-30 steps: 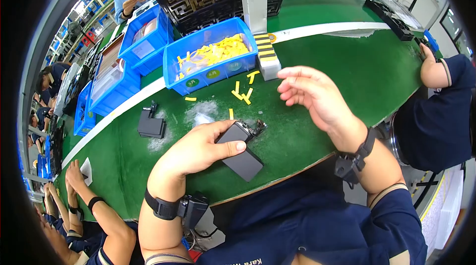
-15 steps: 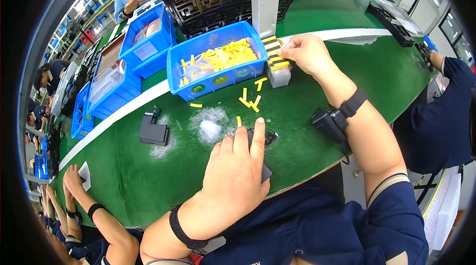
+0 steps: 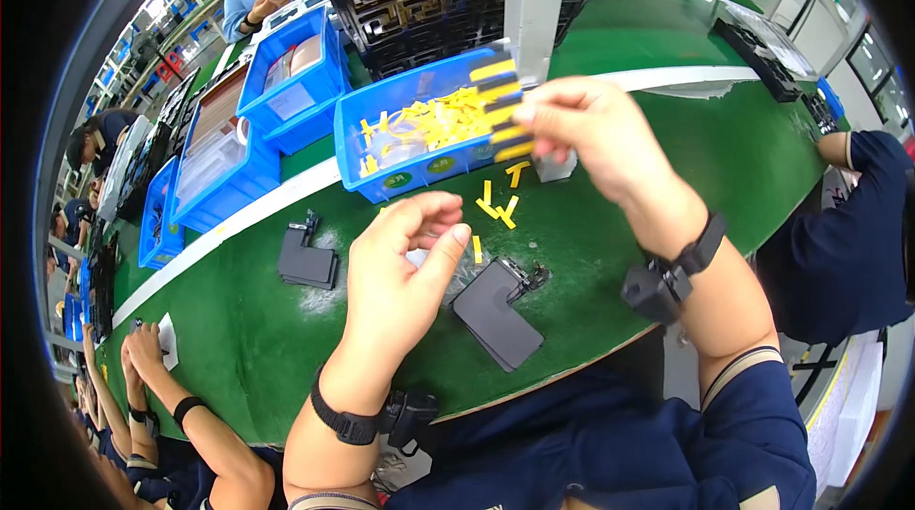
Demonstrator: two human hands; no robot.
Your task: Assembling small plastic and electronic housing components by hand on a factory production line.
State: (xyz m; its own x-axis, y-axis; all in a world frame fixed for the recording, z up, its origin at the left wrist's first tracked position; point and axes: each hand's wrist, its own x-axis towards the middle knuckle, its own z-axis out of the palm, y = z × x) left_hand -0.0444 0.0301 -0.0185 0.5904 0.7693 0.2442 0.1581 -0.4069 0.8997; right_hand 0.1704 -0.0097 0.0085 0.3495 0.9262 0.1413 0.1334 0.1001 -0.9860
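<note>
While the right hand (image 3: 596,133) pinches a striped strip (image 3: 500,100) above the blue bin (image 3: 419,172), left hand (image 3: 405,267) open over the desk (image 3: 658,214), dark panel (image 3: 496,315) near the front edge, free green surface to the right.

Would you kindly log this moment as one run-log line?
right hand: holds yellow-and-black striped strip | left hand: empty, raised above dark flat rectangular part | surface: green table

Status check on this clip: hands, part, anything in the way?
Right hand pinching yellow-and-black strip, raised over blue bin. Left hand empty, above dark flat part. Loose yellow tabs on green mat.
</note>
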